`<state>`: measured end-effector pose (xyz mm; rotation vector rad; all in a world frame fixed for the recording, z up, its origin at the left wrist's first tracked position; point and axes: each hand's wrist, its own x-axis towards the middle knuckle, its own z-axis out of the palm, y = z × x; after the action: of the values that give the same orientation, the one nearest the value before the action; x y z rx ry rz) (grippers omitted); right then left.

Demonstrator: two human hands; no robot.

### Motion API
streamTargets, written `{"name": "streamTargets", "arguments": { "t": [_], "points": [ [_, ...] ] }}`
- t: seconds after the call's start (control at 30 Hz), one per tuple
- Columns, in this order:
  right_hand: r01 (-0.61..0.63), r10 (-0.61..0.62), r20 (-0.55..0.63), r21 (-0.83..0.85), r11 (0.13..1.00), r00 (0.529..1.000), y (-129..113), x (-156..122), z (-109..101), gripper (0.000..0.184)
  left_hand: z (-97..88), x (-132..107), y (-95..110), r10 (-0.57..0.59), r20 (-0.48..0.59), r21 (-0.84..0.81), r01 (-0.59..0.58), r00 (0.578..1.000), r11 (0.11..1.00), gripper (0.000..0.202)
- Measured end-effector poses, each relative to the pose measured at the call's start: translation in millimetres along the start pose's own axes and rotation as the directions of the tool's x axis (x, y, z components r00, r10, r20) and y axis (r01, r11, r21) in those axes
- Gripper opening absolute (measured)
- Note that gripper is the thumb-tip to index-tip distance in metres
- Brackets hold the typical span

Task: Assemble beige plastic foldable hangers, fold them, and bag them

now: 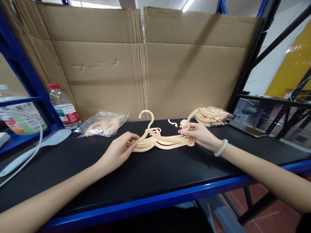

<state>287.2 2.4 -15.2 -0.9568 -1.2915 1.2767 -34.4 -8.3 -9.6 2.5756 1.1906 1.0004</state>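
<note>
My left hand is closed around the left arm of a cream plastic hanger, whose hook stands upright. Beneath that hanger, several similar hangers lie stacked on the black tabletop. My right hand pinches a curved cream plastic piece above the right end of the stack. Whether this piece is a loose hook or joined to something is hidden by the fingers. Small loose cream hooks lie just behind, left of the right hand.
Clear bags of cream plastic parts lie at the back left and back right. A red-capped bottle, a hairbrush and a white cable are at the left. Cardboard walls the back; a blue edge runs in front.
</note>
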Motion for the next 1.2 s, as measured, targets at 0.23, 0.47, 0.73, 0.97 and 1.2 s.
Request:
{"name": "streamTargets", "arguments": {
  "t": [0.23,0.47,0.73,0.97,1.2],
  "points": [
    [0.007,-0.001,0.099,-0.063,0.998,0.995,-2.6,-3.7,1.7,0.024,-0.4,-0.9,-2.7,-0.012,-0.008,0.005,0.013,1.000,1.000,0.020],
    [-0.100,0.093,0.253,0.013,0.995,0.963,-10.5,-9.6,7.8,0.024,-0.5,-0.4,-1.0,0.004,-0.008,0.018,-0.003,1.000,1.000,0.020],
    [-0.190,0.178,0.293,0.014,0.982,0.939,-10.3,-10.0,7.7,0.024,-0.2,-1.1,0.3,0.017,-0.014,0.014,-0.017,1.000,1.000,0.020],
    [-0.175,0.171,0.305,-0.014,0.984,0.937,-8.1,-9.8,6.5,0.023,0.6,-1.5,1.2,0.059,-0.018,0.062,-0.058,0.998,0.996,0.016],
    [-0.093,0.086,0.187,0.028,0.995,0.979,-4.9,-12.9,14.1,0.027,1.8,-2.0,1.3,0.047,-0.010,0.059,-0.046,0.999,0.997,0.017]
  ]
}}
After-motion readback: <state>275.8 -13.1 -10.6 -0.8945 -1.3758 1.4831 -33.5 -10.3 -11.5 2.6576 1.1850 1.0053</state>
